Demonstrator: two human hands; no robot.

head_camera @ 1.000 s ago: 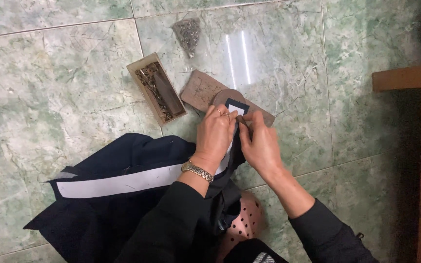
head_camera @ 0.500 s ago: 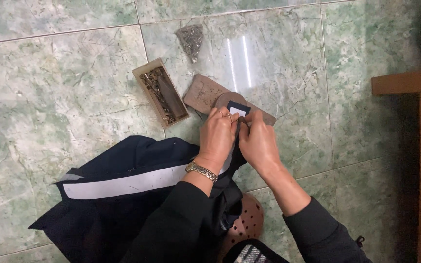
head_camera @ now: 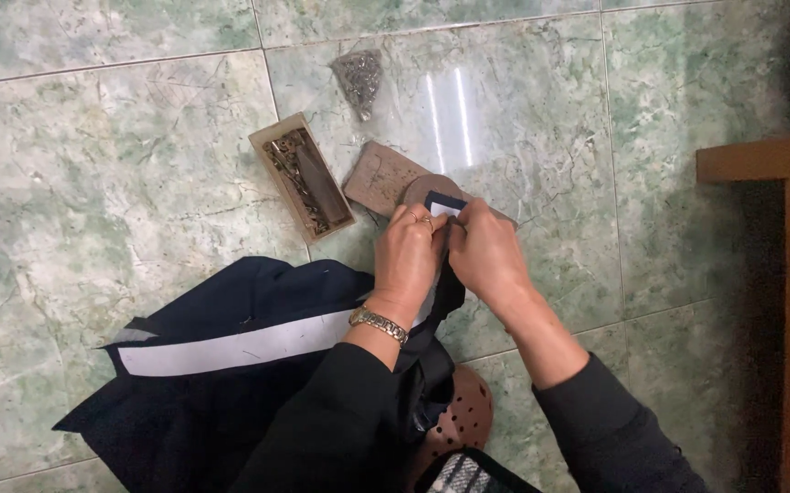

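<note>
My left hand (head_camera: 409,256) and my right hand (head_camera: 484,254) meet over a brown wooden block (head_camera: 379,178) on the green marble floor. Both pinch the end of a dark navy garment strap (head_camera: 444,203) with a white patch, pressed against a round brown piece (head_camera: 427,188) on the block. The strap runs down between my wrists to the dark navy garment (head_camera: 231,383) with a white band (head_camera: 240,345) lying on the floor by my knees. A gold watch sits on my left wrist.
An open narrow box (head_camera: 303,175) of small metal parts lies left of the block. A small clear bag (head_camera: 359,80) of metal bits lies farther away. A wooden furniture edge (head_camera: 779,164) stands at right. A brown perforated clog (head_camera: 459,420) shows below.
The hands have stayed together on the strap end over the block, with only slight finger shifts. The view has shifted a little.
</note>
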